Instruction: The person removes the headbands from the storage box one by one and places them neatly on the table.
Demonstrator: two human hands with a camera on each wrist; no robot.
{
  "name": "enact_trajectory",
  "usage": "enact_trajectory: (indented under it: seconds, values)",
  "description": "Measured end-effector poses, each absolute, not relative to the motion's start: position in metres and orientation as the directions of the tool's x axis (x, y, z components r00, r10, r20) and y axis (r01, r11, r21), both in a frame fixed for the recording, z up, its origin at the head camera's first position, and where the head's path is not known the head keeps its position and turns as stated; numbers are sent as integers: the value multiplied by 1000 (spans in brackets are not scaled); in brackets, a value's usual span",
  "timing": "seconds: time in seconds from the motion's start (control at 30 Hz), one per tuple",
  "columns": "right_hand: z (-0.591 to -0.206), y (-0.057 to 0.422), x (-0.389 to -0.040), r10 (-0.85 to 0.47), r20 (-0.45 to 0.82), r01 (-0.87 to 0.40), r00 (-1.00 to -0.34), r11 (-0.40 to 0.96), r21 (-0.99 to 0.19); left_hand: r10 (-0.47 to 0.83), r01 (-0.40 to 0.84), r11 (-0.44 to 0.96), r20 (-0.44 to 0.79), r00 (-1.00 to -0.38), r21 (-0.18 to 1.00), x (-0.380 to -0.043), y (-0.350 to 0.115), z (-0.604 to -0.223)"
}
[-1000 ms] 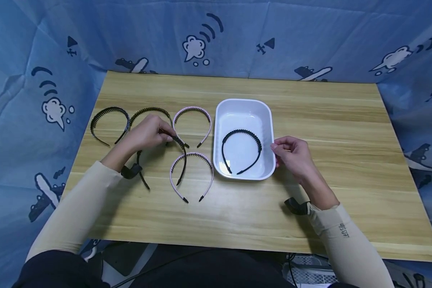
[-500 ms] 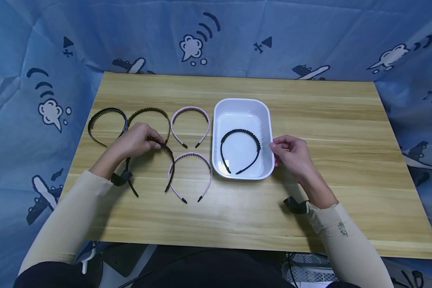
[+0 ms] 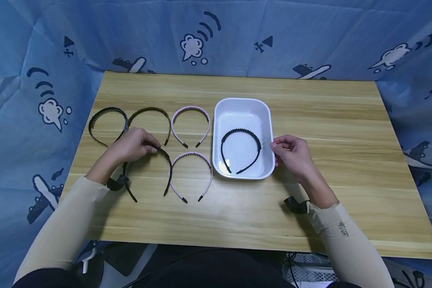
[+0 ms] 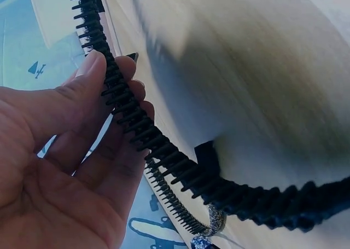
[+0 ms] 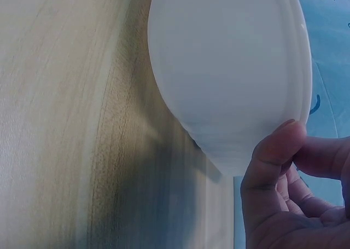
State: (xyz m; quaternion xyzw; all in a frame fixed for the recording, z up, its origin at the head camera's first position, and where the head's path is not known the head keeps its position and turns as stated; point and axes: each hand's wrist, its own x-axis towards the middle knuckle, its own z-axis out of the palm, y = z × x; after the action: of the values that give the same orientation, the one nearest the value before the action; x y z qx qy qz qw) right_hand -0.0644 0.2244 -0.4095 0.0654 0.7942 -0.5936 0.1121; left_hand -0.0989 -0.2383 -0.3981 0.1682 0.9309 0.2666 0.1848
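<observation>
My left hand (image 3: 133,145) pinches a black toothed headband (image 3: 171,172) by the top of its arch, its two ends pointing toward me. In the left wrist view, thumb and fingers grip the toothed band (image 4: 175,164) from either side. The headband's right arm overlaps the edge of the lower pink headband (image 3: 211,176) in the head view. My right hand (image 3: 293,155) holds the right rim of a white plastic tray (image 3: 243,114) between thumb and fingers. Inside the tray lies another black headband (image 3: 241,131).
Behind my left hand a row of headbands lies on the wooden table (image 3: 331,120): a black one with a glittery side (image 3: 109,109), a dark brown one (image 3: 149,109) and a pink one (image 3: 191,108). A blue patterned cloth (image 3: 230,36) hangs around the table.
My left hand has moved left and toward me with the black headband, away from the upper pink headband. My right hand stays at the tray rim.
</observation>
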Motion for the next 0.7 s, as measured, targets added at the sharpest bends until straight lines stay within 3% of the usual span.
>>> enact_trajectory:
  seconds: [0.7]
  values:
    - [-409, 224, -65, -27, -260, 240, -965, 298, -924, 409, 230, 820, -256, -876, 524, -94, -245, -407]
